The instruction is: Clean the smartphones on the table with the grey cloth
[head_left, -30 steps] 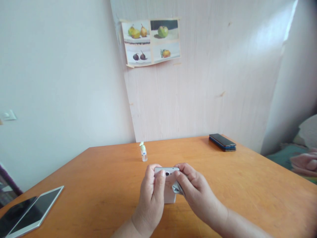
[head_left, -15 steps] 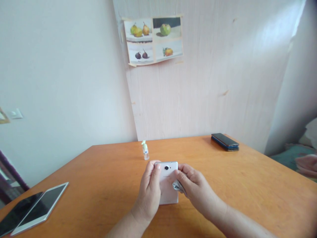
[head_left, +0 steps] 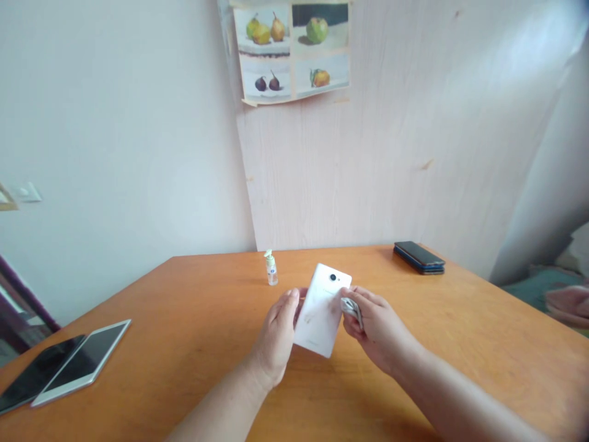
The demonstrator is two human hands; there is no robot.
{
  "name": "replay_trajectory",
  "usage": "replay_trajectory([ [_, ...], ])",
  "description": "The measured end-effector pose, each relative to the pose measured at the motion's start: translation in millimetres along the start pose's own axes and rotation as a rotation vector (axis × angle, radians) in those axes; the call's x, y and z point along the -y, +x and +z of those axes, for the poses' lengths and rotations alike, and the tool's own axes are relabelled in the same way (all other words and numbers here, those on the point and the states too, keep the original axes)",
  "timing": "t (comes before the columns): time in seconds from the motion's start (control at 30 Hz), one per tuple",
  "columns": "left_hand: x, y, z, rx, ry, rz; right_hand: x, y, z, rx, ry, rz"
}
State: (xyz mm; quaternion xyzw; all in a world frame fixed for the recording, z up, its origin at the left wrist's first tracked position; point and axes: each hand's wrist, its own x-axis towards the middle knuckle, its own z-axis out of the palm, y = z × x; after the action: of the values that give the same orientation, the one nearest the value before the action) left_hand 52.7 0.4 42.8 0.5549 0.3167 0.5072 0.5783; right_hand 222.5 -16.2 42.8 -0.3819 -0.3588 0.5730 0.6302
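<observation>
A white smartphone (head_left: 322, 313) is held tilted above the table, its back with the camera lens facing me and its top leaning right. My left hand (head_left: 278, 334) cradles its left edge; the thumb lies beside that edge and the other fingers go partly hidden behind the phone. My right hand (head_left: 375, 328) pinches the phone's upper right edge. Bunched in that same hand is a small grey cloth (head_left: 352, 309), pressed near the phone's side. Faint smudges show on the white back.
A small pump bottle (head_left: 271, 270) stands beyond my hands on the wooden table (head_left: 207, 319). Stacked phones (head_left: 418, 256) lie at the back right. At the left edge, a white tablet (head_left: 85, 362) partly overlaps a black tablet (head_left: 39, 374). A fruit picture (head_left: 294, 52) hangs on the wall.
The phone has swung from upright to tilted, top toward the right, and sits higher in view. My left thumb has come off its back. My view has dipped slightly.
</observation>
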Motion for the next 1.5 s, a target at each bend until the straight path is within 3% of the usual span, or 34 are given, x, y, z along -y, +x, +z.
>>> replay_trajectory([
  [0.17,3,1,-5,0.003,0.129,-0.039,5,8,-10,-0.020,0.121,-0.015],
  [0.37,-9,-4,2,0.107,0.212,-0.076,8,14,-17,-0.043,0.159,-0.016],
  [0.53,-12,-5,3,0.057,0.212,-0.010,5,7,-9,-0.008,0.077,0.038],
  [0.7,-9,-5,-1,0.053,0.234,0.051,-2,-5,2,0.112,-0.053,0.120],
  [0.97,-7,-10,1,-0.064,0.632,0.219,-7,-4,2,0.118,-0.109,0.102],
  [1.3,-3,-11,-3,-0.074,1.023,0.441,-4,-7,4,0.163,-0.104,0.079],
  [1.5,-3,-10,-3,-0.040,1.125,0.526,-5,-6,2,0.198,-0.096,0.097],
])
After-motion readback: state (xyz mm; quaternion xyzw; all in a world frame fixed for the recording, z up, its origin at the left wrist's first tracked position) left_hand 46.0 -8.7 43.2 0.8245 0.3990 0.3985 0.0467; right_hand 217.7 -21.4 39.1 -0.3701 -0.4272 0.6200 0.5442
